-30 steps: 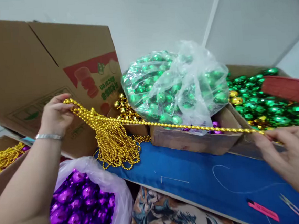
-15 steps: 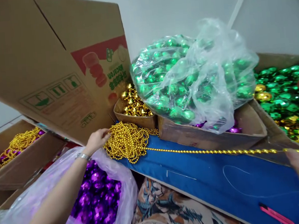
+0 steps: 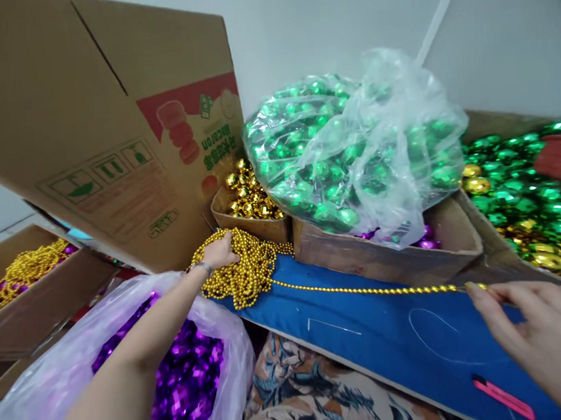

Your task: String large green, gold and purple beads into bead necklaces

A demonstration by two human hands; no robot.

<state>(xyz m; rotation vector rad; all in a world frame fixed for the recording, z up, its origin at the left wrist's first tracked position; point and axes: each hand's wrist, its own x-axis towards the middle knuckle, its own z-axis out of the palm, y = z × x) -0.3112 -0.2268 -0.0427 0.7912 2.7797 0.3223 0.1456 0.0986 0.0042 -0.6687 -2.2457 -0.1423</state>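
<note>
A heap of gold bead strands [image 3: 250, 280] lies at the left end of the blue board. My left hand [image 3: 220, 250] rests on top of the heap, its fingers curled closed onto the beads. One gold bead strand [image 3: 364, 290] runs taut from the heap to the right, just over the board. The end of this strand is pinched between the thumb and fingers of my right hand [image 3: 536, 319]. Under my left forearm, a plastic bag [image 3: 237, 343] lies open with shiny purple beads [image 3: 191, 379] in it.
A pink cutter [image 3: 503, 397] and a loose clear thread [image 3: 432, 347] lie on the blue board [image 3: 328, 323]. Behind stand a tall carton [image 3: 108, 120], a small box of gold beads [image 3: 250, 196] and a bag of green beads [image 3: 334, 147]. Green beads [image 3: 521, 184] fill a box at right.
My left hand has moved right, from the heap's left edge onto its top. My right hand, still pinching the strand's end, has come left and further into view. The view has shifted slightly.
</note>
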